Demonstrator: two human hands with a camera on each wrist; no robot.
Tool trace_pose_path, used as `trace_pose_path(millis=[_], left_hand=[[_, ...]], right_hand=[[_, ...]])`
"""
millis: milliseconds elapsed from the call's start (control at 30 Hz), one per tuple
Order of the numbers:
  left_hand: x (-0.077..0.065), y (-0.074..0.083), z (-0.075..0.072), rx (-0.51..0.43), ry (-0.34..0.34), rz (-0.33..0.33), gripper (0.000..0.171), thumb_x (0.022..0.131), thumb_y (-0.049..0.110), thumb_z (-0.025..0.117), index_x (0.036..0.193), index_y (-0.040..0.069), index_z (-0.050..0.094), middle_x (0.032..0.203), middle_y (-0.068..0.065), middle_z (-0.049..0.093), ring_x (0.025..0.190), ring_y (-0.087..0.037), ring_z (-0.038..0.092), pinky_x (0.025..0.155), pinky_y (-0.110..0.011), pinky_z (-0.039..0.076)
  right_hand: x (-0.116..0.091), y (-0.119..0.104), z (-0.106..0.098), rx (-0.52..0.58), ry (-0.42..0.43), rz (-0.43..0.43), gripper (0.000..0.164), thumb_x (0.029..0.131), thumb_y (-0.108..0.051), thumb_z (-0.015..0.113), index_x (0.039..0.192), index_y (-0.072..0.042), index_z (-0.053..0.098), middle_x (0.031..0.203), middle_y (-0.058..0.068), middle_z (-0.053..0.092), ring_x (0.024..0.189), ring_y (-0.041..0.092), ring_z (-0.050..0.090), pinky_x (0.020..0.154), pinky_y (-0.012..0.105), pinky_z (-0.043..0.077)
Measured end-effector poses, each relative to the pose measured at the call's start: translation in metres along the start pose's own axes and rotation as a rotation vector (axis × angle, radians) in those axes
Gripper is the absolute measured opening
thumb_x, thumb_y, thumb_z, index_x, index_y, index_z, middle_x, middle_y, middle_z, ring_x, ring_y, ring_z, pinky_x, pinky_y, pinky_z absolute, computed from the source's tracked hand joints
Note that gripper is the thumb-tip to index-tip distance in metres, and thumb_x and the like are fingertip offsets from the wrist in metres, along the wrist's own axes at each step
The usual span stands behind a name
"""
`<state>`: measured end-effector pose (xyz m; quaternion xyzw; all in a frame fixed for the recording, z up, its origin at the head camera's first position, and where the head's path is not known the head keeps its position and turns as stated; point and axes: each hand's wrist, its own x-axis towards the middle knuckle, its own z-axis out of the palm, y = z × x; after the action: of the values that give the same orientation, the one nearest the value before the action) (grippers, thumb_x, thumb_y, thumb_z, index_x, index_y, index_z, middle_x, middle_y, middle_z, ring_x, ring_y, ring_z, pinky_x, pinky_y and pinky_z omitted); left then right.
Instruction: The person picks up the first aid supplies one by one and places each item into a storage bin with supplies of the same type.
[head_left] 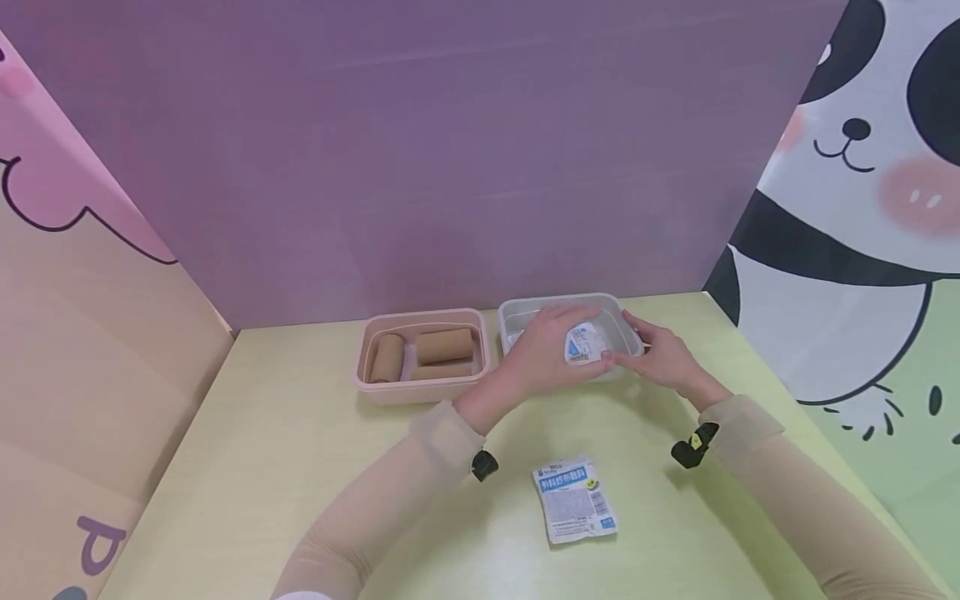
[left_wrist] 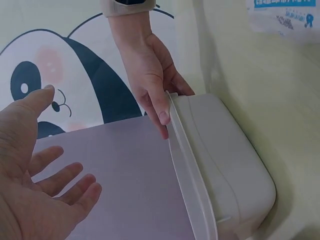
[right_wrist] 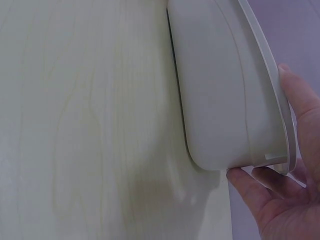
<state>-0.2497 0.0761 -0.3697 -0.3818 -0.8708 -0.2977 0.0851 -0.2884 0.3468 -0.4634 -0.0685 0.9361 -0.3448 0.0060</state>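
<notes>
A whitish plastic box (head_left: 558,304) stands at the back of the table. My right hand (head_left: 663,358) grips its right end, with the thumb at the rim (right_wrist: 272,65) and the fingers against the outer wall. My left hand (head_left: 543,346) is over the box's opening; in the left wrist view its fingers are spread and hold nothing. Inside the box lies a white packet with a blue label (head_left: 585,342), partly hidden by the left hand. Nearer the front, a gauze dressing packet (head_left: 576,504) with blue print lies flat on the table.
Left of the whitish box stands a pink box (head_left: 422,392) holding tan rolls (head_left: 444,346). Behind both boxes rises a purple panel (head_left: 420,167). Printed panels flank the pale wood table (head_left: 285,467), a panda (head_left: 855,208) on the right one.
</notes>
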Motion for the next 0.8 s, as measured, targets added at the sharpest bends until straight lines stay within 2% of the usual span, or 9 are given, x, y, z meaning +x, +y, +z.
trace_pose_path(millis=[100,167,333,467,700,800], left_hand=[[-0.005,0.003,0.0,0.013,-0.007,0.011,0.071,0.092,0.047,0.081,0.152,0.015,0.06,0.153,-0.001,0.064,0.148,-0.022,0.053,0.127,-0.038,0.038],[-0.008,0.005,-0.001,0.014,-0.007,0.027,0.069,0.093,0.046,0.081,0.151,0.014,0.06,0.153,-0.002,0.064,0.148,-0.022,0.054,0.126,-0.038,0.04],[-0.018,0.011,-0.003,0.009,-0.031,0.039,0.069,0.094,0.044,0.08,0.152,0.012,0.059,0.155,-0.002,0.062,0.149,-0.024,0.052,0.125,-0.038,0.041],[-0.024,0.012,-0.004,0.011,-0.06,0.009,0.07,0.094,0.047,0.079,0.154,0.017,0.057,0.157,-0.002,0.06,0.151,-0.025,0.05,0.127,-0.042,0.039],[-0.034,0.009,0.0,0.017,-0.076,-0.016,0.071,0.093,0.049,0.08,0.154,0.02,0.058,0.157,0.001,0.06,0.149,-0.022,0.052,0.126,-0.04,0.041],[-0.037,0.01,0.003,0.017,-0.084,-0.001,0.071,0.093,0.049,0.08,0.154,0.02,0.058,0.156,0.0,0.061,0.149,-0.021,0.053,0.125,-0.038,0.041]], right_hand=[[0.001,0.0,0.0,0.003,0.003,0.004,0.104,0.095,-0.053,0.078,0.169,-0.006,0.023,0.158,0.035,0.049,0.119,0.04,0.063,0.081,0.032,0.054],[0.001,0.0,0.0,0.002,0.009,0.003,0.104,0.094,-0.053,0.079,0.169,-0.006,0.025,0.157,0.034,0.049,0.119,0.039,0.064,0.079,0.028,0.051],[0.001,-0.002,0.0,-0.002,0.009,-0.002,0.103,0.094,-0.053,0.078,0.169,-0.006,0.025,0.159,0.033,0.047,0.129,0.044,0.062,0.084,0.032,0.054],[0.001,-0.005,-0.002,-0.007,0.008,-0.003,0.104,0.095,-0.055,0.077,0.17,-0.008,0.023,0.161,0.032,0.046,0.136,0.047,0.059,0.089,0.036,0.054],[0.0,-0.005,-0.003,-0.023,0.012,-0.011,0.103,0.094,-0.052,0.078,0.169,-0.004,0.024,0.158,0.034,0.048,0.13,0.044,0.062,0.082,0.029,0.051],[-0.001,-0.005,-0.004,-0.031,-0.003,-0.003,0.104,0.095,-0.053,0.077,0.169,-0.005,0.022,0.158,0.036,0.047,0.128,0.044,0.061,0.083,0.032,0.054]])
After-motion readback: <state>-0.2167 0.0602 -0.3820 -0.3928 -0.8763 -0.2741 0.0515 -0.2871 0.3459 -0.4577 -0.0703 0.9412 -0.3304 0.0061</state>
